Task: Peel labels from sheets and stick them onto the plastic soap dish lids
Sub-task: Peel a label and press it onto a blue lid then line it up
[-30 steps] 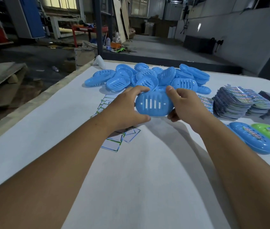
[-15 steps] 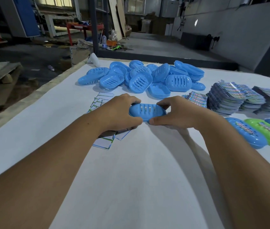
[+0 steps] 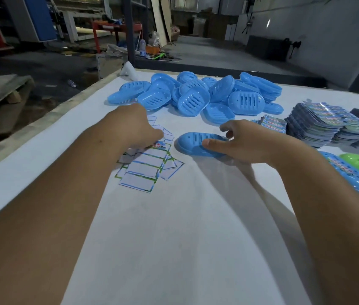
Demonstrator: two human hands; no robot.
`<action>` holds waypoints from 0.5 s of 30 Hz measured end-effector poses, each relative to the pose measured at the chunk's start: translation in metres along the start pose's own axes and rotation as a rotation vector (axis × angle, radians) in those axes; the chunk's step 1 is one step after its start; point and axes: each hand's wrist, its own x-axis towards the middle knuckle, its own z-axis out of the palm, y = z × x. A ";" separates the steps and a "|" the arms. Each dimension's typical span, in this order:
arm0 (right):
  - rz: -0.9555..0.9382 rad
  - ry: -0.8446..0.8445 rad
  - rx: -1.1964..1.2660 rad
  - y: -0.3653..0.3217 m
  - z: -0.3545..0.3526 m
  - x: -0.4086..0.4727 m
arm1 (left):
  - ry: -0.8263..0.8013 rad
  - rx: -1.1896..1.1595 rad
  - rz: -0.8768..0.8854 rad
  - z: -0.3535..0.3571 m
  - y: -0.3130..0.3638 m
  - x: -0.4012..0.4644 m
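While our right hand (image 3: 240, 144) is steadying the blue lid (image 3: 198, 143) flat on the counter (image 3: 185, 238), thumb resting on it, grip loose, our left hand (image 3: 136, 126) is pinching a label (image 3: 160, 144) off the spent sheets (image 3: 145, 170) (fresh stacks (image 3: 319, 124) are sitting nearby). The lid pile (image 3: 196, 93) is crowding behind.
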 end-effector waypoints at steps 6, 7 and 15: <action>0.011 0.009 -0.007 -0.002 0.001 -0.002 | -0.020 -0.012 0.027 0.001 -0.003 -0.005; 0.010 0.005 -0.009 -0.002 0.001 -0.003 | -0.025 -0.022 0.019 0.001 -0.004 -0.005; 0.005 0.008 -0.009 -0.006 0.001 -0.008 | 0.034 -0.171 0.027 -0.002 0.000 -0.005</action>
